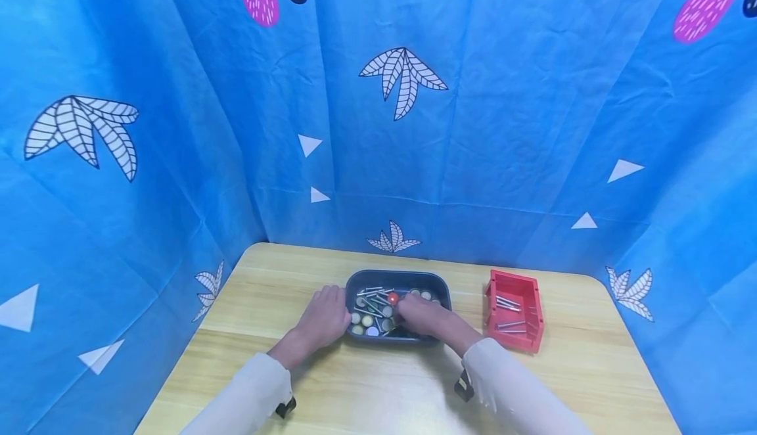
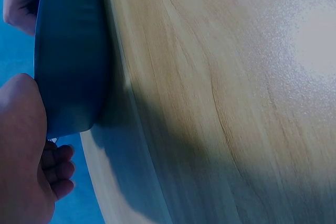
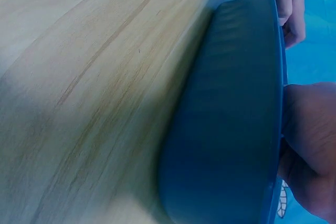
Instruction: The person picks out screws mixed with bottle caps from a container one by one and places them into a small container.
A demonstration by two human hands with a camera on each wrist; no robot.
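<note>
A dark blue-grey plastic tub (image 1: 397, 341) stands on the table, holding a jumble of metal screws (image 1: 371, 305), several round discs (image 1: 367, 321) and a small red ball (image 1: 393, 298). At its left end my left hand (image 1: 325, 317) grips the rim, thumb over the edge and fingers low along the outside in the left wrist view. My right hand (image 1: 421, 315) reaches down among the pieces at the right half of the tub. Its fingertips are hidden by the hand itself and, in the right wrist view, by the tub wall (image 3: 226, 114); I cannot tell what they hold.
To the right of the tub stands a red open bin (image 1: 537, 330) with several long screws (image 1: 507, 304) lying in it. The wooden table (image 1: 367, 395) ends at a blue patterned curtain (image 1: 378, 172) behind and on both sides.
</note>
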